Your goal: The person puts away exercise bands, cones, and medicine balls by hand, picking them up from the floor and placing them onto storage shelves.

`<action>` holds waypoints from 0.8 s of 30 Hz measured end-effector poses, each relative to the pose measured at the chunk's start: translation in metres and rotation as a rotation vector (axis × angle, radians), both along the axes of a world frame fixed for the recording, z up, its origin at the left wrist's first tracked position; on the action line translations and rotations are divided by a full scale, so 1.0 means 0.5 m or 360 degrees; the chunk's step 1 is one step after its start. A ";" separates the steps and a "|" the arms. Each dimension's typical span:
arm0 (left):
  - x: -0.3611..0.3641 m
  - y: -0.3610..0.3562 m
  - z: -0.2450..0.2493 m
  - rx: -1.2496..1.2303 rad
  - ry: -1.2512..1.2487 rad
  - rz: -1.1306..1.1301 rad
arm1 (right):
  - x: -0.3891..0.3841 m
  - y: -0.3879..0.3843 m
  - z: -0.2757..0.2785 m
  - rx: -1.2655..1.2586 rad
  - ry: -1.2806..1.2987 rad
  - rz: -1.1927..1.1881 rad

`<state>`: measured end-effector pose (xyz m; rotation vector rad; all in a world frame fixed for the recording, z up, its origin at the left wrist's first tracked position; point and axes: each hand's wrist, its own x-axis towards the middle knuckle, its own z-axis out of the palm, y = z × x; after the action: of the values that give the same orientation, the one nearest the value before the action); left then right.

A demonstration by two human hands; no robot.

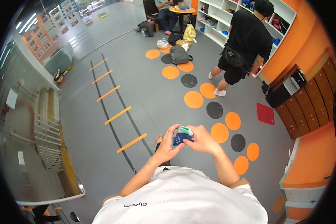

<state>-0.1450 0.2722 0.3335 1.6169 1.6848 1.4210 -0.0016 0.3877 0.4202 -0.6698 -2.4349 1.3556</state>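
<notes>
In front of my chest, both hands hold a small folded resistance band (180,139), dark blue with white print that seems to read "Light", and mint green along its upper edge. My left hand (167,145) curls round its left side, thumb underneath and fingers over the top. From the right, my right hand (204,141) presses on it with the thumb across the dark blue face. The fingers behind the band are partly hidden.
A floor ladder with orange rungs (131,143) lies to the left. Orange and black floor dots (219,133) run along the right. A person in black (246,41) stands by white shelves (212,28). Bags, including a grey backpack (180,55), lie farther off near a round table (182,10).
</notes>
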 end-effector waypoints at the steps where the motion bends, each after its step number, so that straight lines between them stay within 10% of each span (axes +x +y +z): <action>1: -0.029 0.031 -0.010 -0.0101 -0.0202 -0.0108 | -0.019 0.036 0.026 0.0003 -0.0024 -0.0021; 6: -0.190 0.211 0.050 0.0086 0.0127 -0.0130 | -0.142 0.214 0.135 0.0335 0.0294 -0.0028; 12: -0.341 0.424 0.153 -0.0086 -0.0701 -0.0437 | -0.306 0.462 0.204 -0.0469 0.0741 -0.0407; 24: -0.572 0.734 0.111 -0.0268 -0.0827 -0.0134 | -0.628 0.665 -0.119 -0.2151 0.1006 -0.0071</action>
<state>-0.4309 0.6394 0.3888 1.0907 1.3712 1.4538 -0.3154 0.7203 0.3606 -0.3804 -0.7941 2.5724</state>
